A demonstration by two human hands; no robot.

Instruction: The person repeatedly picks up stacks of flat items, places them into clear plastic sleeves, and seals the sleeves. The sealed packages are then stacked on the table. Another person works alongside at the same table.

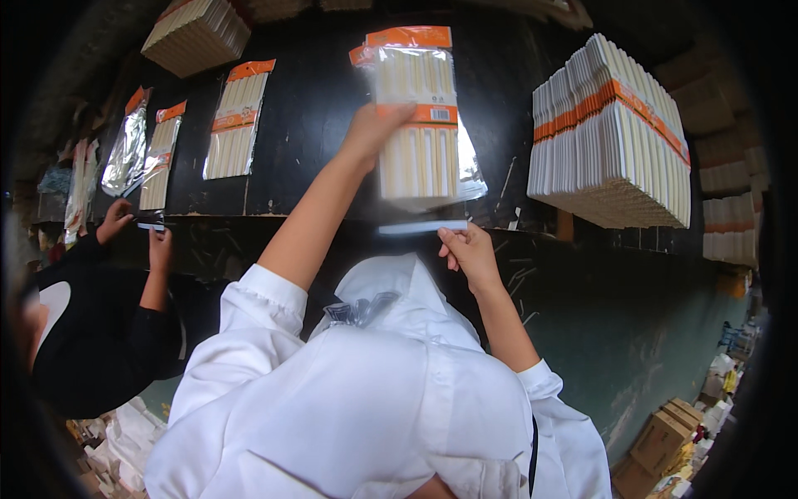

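My left hand [380, 128] grips a flat pack of pale sticks [419, 163] by its left side, thumb on top near the orange paper band. The pack sits in a clear plastic bag with an orange header [408, 37]. At the bag's lower end, my right hand [467, 249] pinches the right end of a narrow whitish strip [421, 228], slightly blurred. I cannot tell whether this strip is still joined to the bag. Shiny clear bags [472, 168] lie partly hidden beneath the pack on the black table [299, 143].
A tall block of banded stick packs [608, 137] stands to the right, with another block [196, 37] at the back left. Bagged packs [238, 121] lie leftward. A co-worker's hands [159, 246] hold a bag's end. Cardboard boxes [664, 436] sit at lower right.
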